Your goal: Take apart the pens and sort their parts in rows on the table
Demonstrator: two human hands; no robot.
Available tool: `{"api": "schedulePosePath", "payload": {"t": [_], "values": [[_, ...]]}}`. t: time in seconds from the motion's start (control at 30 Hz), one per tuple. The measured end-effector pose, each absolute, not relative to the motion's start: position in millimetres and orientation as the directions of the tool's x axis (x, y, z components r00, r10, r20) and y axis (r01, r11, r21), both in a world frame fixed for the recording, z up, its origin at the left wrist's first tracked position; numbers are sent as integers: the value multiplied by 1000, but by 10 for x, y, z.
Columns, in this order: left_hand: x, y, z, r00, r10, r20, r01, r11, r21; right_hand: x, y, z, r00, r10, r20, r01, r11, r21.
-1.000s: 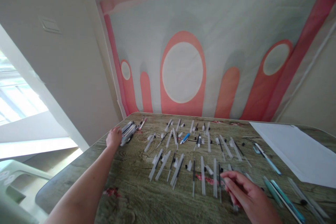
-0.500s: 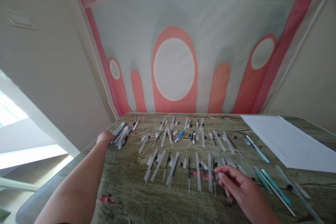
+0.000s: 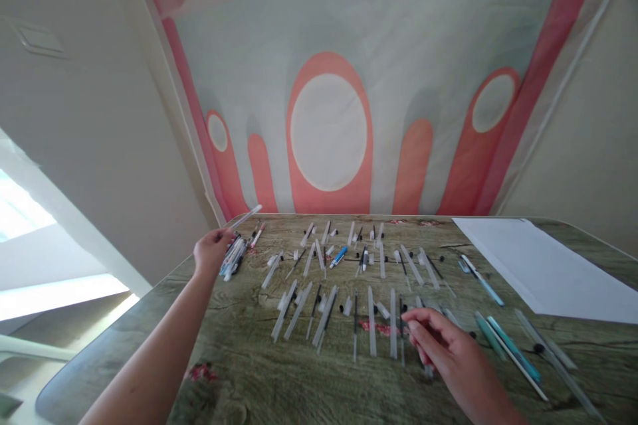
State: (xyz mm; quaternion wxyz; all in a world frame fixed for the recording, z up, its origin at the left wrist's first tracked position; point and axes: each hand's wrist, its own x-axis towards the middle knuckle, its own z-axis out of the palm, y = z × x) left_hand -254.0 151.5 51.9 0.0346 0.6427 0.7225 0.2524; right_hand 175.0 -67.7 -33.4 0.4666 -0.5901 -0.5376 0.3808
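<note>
L hand [image 3: 210, 254] is up off pen pile [image 3: 233, 260] vs 0.5 s ago, w/ a pale pen [image 3: 248, 216] pinched in its fingertips, slanting up above table's [image 3: 259, 372] far L. R hand [image 3: 443, 345] stays by front-row pen parts [image 3: 373, 324], fingertips approx. tog.; can't tell if gripping.

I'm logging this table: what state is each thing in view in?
Left hand: closed on the slim stick.
Slim stick: held at a slant.
Right hand: pinched; whether it holds anything is unclear.
Pen pile: overlapping heap.
Clear barrels: lying loose in rows.
Dark refills: many lying outside the barrels.
Blue pen: lying down.
Teal pieces: lying side by side.
White sheet: spread flat.
Wall switch: position unclear.
</note>
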Motion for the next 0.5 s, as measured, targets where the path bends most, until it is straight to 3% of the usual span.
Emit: {"api": "schedulePosePath", "payload": {"t": [0.1,0.17,0.23,0.3,0.37,0.5], "values": [[-1883,1190,607,-4,957,291,840,-155,520,1744,-714,-262,223,930,294,463,164,-871],[-1411,870,650,241,939,243,599,-342,724,1732,-753,-184,215,845,490,594,284,-752],[-973,547,684,410,898,163,422,-345,839,1707,-799,-111,168,793,585,657,353,-667],[-601,301,696,531,843,82,325,-292,900,1666,-843,-67,124,823,555,629,367,-685],[-293,170,667,600,798,53,254,-253,933,1617,-871,-60,85,906,416,515,317,-796],[201,132,466,584,808,83,66,-149,987,1571,-851,-108,-17,990,141,194,141,-971]]}}
